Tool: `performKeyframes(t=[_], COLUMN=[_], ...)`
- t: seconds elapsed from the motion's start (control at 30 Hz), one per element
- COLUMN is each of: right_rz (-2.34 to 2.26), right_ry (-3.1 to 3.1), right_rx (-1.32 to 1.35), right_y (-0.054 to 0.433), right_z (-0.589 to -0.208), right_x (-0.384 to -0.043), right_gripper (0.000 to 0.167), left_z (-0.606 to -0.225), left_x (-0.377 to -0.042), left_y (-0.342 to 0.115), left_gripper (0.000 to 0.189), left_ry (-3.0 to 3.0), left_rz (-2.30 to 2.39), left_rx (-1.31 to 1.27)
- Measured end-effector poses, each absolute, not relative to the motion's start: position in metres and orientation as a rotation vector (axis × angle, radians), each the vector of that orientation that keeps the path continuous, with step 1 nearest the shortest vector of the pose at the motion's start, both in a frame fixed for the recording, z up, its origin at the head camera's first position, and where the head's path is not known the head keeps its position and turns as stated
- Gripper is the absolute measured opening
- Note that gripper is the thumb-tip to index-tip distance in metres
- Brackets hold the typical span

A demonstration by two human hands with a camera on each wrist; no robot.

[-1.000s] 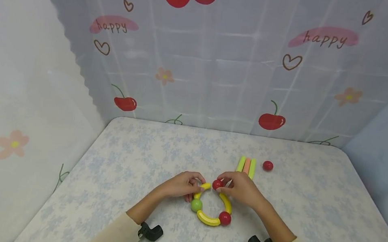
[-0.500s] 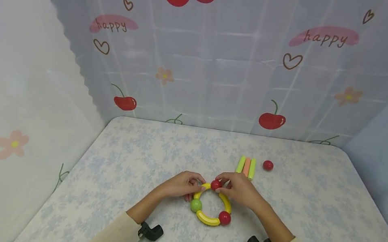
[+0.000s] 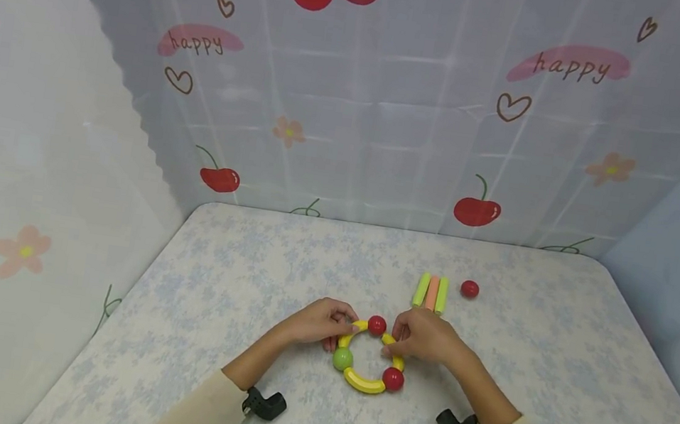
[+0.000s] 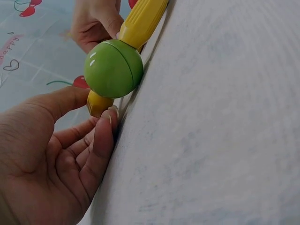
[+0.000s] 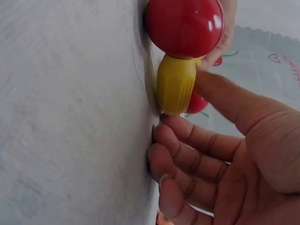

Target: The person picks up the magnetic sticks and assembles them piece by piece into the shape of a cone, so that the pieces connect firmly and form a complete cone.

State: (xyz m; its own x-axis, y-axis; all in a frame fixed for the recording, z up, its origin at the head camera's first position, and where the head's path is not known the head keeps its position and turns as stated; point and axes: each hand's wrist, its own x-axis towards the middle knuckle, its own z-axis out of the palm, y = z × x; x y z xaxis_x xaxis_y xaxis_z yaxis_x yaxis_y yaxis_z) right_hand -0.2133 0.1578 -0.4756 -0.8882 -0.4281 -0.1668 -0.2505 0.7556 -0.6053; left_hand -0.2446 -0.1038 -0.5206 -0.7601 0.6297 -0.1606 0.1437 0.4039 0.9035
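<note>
On the table, yellow curved sticks and glossy balls lie in a ring. My left hand (image 3: 320,323) pinches the upper-left curved stick (image 3: 344,340), next to the green ball (image 4: 113,69). Across the ring, my right hand (image 3: 427,334) has thumb and fingers around the right curved stick (image 5: 176,85), which meets the lower red ball (image 5: 185,27). The upper red ball (image 3: 377,325) touches the left stick's end and sits close to the right stick; whether those two touch, I cannot tell. The bottom curved stick (image 3: 364,383) joins the green ball to the lower red ball.
Behind my right hand lie two light green sticks (image 3: 421,289) with an orange stick (image 3: 432,292) between them. A loose red ball (image 3: 469,289) is to their right. A printed curtain (image 3: 353,113) stands behind the table's back edge.
My right hand brought the upper red ball leftward to the left stick's end and let it go. It then moved down to grasp the right curved stick. My left hand stayed nearly still.
</note>
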Motion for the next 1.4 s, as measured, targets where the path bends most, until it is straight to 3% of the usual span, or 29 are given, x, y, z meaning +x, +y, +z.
performKeyframes(t=[0.7, 1.4], right_rz=[-0.847, -0.865], right_ry=[2.773, 2.803], right_rx=[-0.354, -0.434], right_y=[0.1529, 0.1509], right_z=[-0.4761, -0.479], right_x=[-0.2132, -0.2129], right_gripper=[0.02, 0.016], left_z=[-0.5167, -0.5206], left_x=[-0.2453, -0.2443], left_y=[-0.1038, -0.1039], left_gripper=[0.019, 0.019], left_ry=[2.14, 2.17], left_rz=[1.358, 1.358], left_rx=[0.661, 0.653])
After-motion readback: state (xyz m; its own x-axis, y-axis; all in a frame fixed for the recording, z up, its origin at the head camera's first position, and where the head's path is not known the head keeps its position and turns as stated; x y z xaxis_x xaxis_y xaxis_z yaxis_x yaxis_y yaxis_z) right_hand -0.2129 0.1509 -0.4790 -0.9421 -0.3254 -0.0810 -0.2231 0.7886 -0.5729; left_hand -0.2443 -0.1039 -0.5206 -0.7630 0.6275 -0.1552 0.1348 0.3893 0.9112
